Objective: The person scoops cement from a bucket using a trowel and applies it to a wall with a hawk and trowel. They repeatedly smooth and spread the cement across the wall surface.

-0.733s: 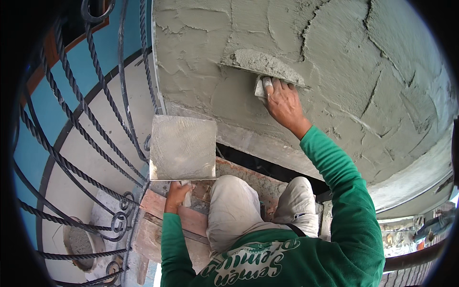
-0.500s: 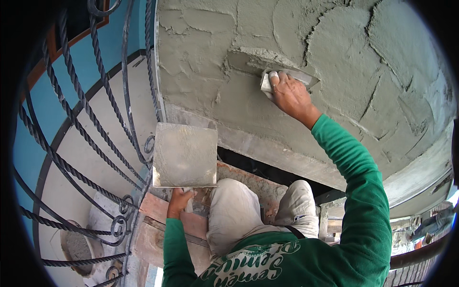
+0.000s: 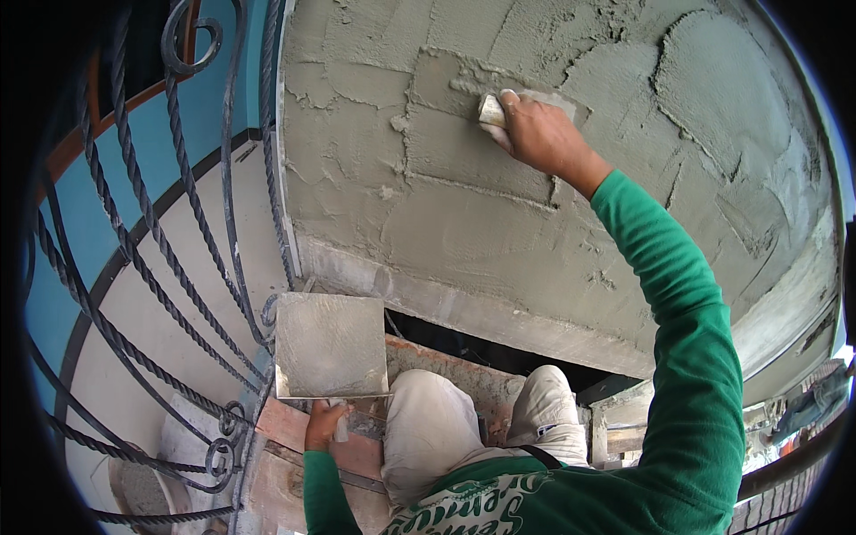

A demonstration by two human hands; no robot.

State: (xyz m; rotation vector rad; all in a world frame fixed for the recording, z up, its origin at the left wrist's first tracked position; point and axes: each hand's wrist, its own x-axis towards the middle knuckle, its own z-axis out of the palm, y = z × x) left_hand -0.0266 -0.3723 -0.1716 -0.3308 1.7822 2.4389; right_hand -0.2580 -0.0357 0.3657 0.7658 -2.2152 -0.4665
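My right hand (image 3: 542, 132) is closed round the pale handle of a plastering trowel (image 3: 437, 78). The trowel's flat blade lies against wet grey mortar on the wall (image 3: 481, 218), with some mortar heaped along its upper edge. Part of the blade is hidden behind my fingers. Low on the left, my left hand (image 3: 323, 426) grips the handle under a square plasterer's hawk (image 3: 330, 343). Only a thin smear of mortar shows on the hawk's flat face. Below the trowel, the mortar bears straight ridges and a smoother patch.
Twisted black iron railing (image 3: 147, 214) curves along my left, close to the hawk. Behind it stands a mortar-stained bucket (image 3: 143, 490). A dark gap (image 3: 499, 343) runs between the wall's base and the reddish boards (image 3: 357, 446) by my knees. A person (image 3: 816, 401) is far right.
My right hand has moved the trowel up the wall, exposing a flattened patch with ridged edges. The hawk and my left hand sit lower in view, and the whole view has shifted somewhat.
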